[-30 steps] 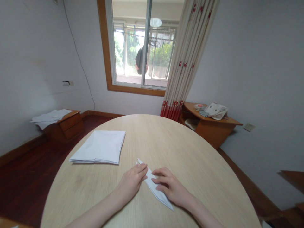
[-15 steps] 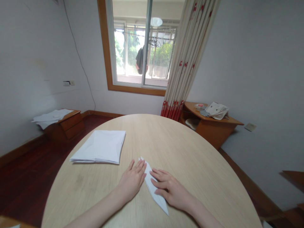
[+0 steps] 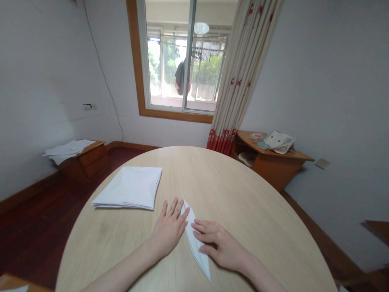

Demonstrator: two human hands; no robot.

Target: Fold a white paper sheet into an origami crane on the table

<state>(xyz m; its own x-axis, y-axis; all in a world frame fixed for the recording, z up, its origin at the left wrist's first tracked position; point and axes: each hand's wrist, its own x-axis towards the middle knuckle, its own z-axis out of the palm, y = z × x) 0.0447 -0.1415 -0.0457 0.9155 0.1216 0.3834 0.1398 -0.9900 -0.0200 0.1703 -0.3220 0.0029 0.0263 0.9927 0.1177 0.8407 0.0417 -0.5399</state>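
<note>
Left hand [image 3: 168,230] flat on the worktop [image 3: 243,194], fingers spread, just touching the narrow folded paper [image 3: 194,239]! Right hand [image 3: 221,243] rests loosely curled fingers on its other edge, no pinch. The paper's long axis runs eleven to five o'clock, sharp tip toward five, between the hands.

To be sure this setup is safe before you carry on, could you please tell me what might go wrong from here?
The narrow folded paper, held only lightly between the flat left hand and right hand, could slip or skew. The stack of paper lies near the left hand, so it might get nudged out of line.
</note>
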